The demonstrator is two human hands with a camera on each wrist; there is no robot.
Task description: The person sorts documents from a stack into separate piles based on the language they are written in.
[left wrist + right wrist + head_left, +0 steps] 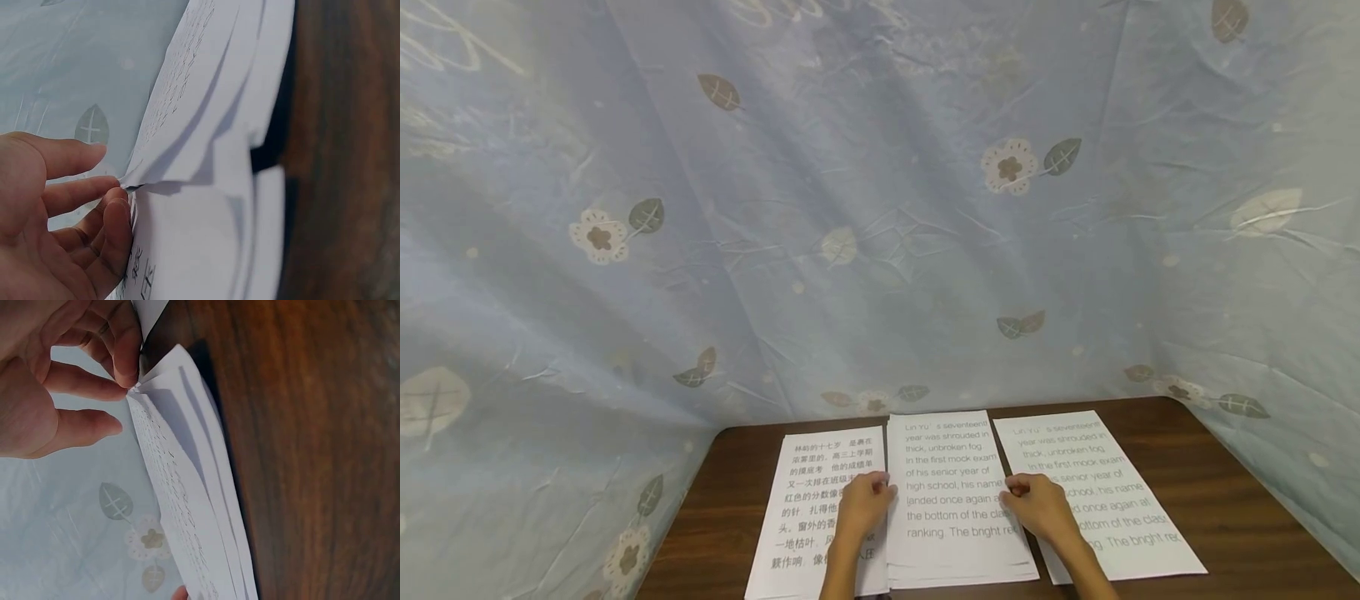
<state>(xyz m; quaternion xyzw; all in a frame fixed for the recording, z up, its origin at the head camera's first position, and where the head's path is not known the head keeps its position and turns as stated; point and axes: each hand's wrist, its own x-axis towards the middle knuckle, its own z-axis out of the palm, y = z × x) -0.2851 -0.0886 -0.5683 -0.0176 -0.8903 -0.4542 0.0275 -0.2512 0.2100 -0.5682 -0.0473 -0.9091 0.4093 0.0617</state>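
A middle stack of paper printed with English text lies between my two hands. My left hand is at its left edge, over a stack printed with Chinese characters. In the left wrist view, the fingertips touch the paper's edge and the thumb stays apart. My right hand is at the middle stack's right edge, partly covering a right-hand stack of English text. The right wrist view shows its fingertips against the sheets' edge, with the thumb off the paper. Some sheets stand slightly separated.
All three stacks lie side by side on a dark brown wooden table. A pale blue cloth with leaves and flowers hangs behind the table and along its sides.
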